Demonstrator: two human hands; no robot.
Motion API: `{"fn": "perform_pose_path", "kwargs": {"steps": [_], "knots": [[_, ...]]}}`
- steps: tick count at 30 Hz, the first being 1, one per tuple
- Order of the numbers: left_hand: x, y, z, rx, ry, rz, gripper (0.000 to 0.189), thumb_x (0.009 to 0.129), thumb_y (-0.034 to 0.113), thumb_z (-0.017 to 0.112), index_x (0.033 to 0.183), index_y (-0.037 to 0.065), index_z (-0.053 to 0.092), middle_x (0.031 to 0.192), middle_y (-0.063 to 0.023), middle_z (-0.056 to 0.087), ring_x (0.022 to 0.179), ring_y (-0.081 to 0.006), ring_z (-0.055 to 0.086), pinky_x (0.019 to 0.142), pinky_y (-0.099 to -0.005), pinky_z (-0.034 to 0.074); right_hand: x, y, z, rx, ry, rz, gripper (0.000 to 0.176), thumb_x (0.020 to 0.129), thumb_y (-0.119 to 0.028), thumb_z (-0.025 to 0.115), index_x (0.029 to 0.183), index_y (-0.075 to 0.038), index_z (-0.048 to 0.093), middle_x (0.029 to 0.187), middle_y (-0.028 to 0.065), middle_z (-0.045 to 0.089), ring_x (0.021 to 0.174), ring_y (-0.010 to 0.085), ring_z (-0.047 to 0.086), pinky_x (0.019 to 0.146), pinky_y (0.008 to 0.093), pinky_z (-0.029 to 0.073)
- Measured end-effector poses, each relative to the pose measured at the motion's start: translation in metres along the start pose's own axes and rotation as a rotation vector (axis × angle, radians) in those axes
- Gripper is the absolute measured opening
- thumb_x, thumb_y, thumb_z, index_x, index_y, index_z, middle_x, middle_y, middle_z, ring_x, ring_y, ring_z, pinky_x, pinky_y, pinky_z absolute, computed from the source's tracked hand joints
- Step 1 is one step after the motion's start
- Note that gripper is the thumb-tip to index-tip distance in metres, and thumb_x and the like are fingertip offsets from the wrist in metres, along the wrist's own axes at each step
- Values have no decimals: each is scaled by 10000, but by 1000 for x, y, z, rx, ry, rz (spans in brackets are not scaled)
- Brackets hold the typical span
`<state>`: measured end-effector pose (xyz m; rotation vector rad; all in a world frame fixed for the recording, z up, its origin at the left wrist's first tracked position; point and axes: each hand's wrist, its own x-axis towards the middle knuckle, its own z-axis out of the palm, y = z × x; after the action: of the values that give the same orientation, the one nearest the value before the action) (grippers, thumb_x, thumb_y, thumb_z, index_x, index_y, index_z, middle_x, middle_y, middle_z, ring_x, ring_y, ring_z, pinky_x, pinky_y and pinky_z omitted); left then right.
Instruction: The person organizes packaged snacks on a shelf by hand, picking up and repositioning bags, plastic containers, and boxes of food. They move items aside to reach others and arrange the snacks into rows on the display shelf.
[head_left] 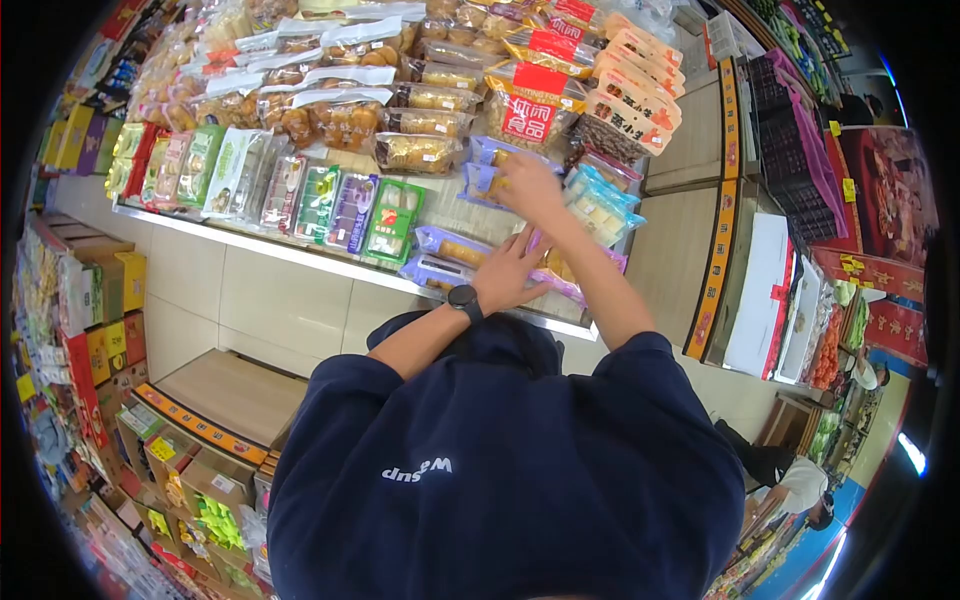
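Note:
My right hand (pixel 530 187) reaches over the display table, its fingers bent onto a purple-wrapped pastry packet (pixel 481 183). Just behind that lies another purple packet (pixel 496 151). Lower down, my left hand (pixel 507 272), with a dark watch on the wrist, rests palm down near the front edge, fingers stretched out. To its left are two more purple packets (pixel 452 246), one in front of the other. A pink-purple packet (pixel 562 272) lies to its right, partly covered by my right forearm. Light-blue packets (pixel 604 203) sit right of my right hand.
Boxed sweets (pixel 394 220) line the table's front left edge. Bagged pastries (pixel 424 153) and red-labelled bags (pixel 527 115) stand behind. A wooden ledge (pixel 684 235) borders the right side. Cartons of goods (pixel 205 480) stand at lower left. Another person (pixel 800 487) is at far right.

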<state>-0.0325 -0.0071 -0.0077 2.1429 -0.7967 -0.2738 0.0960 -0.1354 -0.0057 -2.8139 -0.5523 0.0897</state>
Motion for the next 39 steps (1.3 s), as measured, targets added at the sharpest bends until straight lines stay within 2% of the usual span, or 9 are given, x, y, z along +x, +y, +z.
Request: {"fn": "perform_pose_path", "kwargs": {"steps": [2, 4, 6, 12, 15, 18, 24, 32, 39], "knots": [[1, -4, 7, -15, -101, -23, 789, 868, 443, 690, 1504, 82, 394, 1565, -276, 274, 1315, -468, 444, 1097, -488, 388, -4, -31, 4, 105, -98, -145, 349, 723, -295, 781, 965, -51, 719, 969, 162, 696, 958, 336, 678, 830, 460, 549], [1, -18, 25, -39, -54, 60, 789, 881, 438, 671, 1511, 64, 379, 1567, -279, 272, 1323, -467, 439, 1101, -498, 375, 0, -58, 25, -20, -489, -110, 366, 711, -298, 798, 950, -36, 710, 991, 165, 717, 963, 343, 696, 799, 459, 568], [4, -19, 27, 25, 22, 114, 789, 889, 436, 659, 1513, 47, 372, 1558, -283, 293, 1330, -461, 438, 1106, -508, 362, 8, -77, 41, -131, -895, -110, 552, 725, -348, 797, 1154, -40, 635, 1109, 179, 688, 1042, 345, 672, 836, 475, 556], [1, -12, 22, 78, 117, 86, 777, 879, 436, 668, 1491, 35, 406, 1481, -285, 409, 1326, -450, 443, 1105, -523, 346, -4, -75, 57, 15, -645, -112, 654, 694, -361, 821, 1207, -37, 575, 1028, 182, 705, 993, 371, 681, 832, 482, 552], [1, -5, 9, -53, 98, 122, 731, 869, 427, 684, 1440, 30, 459, 1429, -280, 446, 1293, -460, 455, 1081, -521, 366, 8, -60, 34, 1, -457, -85, 520, 699, -279, 822, 1108, -40, 608, 968, 170, 714, 942, 364, 696, 779, 475, 561], [1, 0, 12, 23, 127, 110, 682, 858, 420, 697, 1384, 31, 505, 1383, -272, 466, 1284, -457, 448, 1066, -518, 380, 21, -38, 24, -27, -407, 8, 521, 754, -266, 776, 1204, -84, 585, 1038, 193, 700, 1015, 380, 664, 846, 482, 539], [2, -2, 11, 19, 88, 59, 632, 864, 436, 691, 1324, 28, 544, 1326, -271, 495, 1270, -453, 458, 1041, -521, 403, 14, -24, 37, -121, -83, 4, 376, 789, -92, 688, 1157, -96, 609, 1076, 175, 620, 1049, 357, 633, 855, 469, 534], [-1, -9, 16, -9, 110, 85, 615, 886, 454, 655, 1296, 7, 557, 1240, -278, 548, 1191, -458, 514, 982, -523, 446, 10, -29, 49, -124, 32, 39, 251, 793, -51, 625, 1042, -36, 593, 1040, 174, 565, 1041, 348, 594, 831, 441, 540], [3, -9, 17, -46, 65, 72, 698, 893, 403, 670, 1459, 61, 447, 1471, -311, 399, 1305, -483, 451, 1089, -516, 376, 4, -66, 35, -145, -30, -51, 260, 799, -91, 643, 1046, -21, 602, 1050, 164, 597, 1017, 343, 634, 819, 447, 551]]}}
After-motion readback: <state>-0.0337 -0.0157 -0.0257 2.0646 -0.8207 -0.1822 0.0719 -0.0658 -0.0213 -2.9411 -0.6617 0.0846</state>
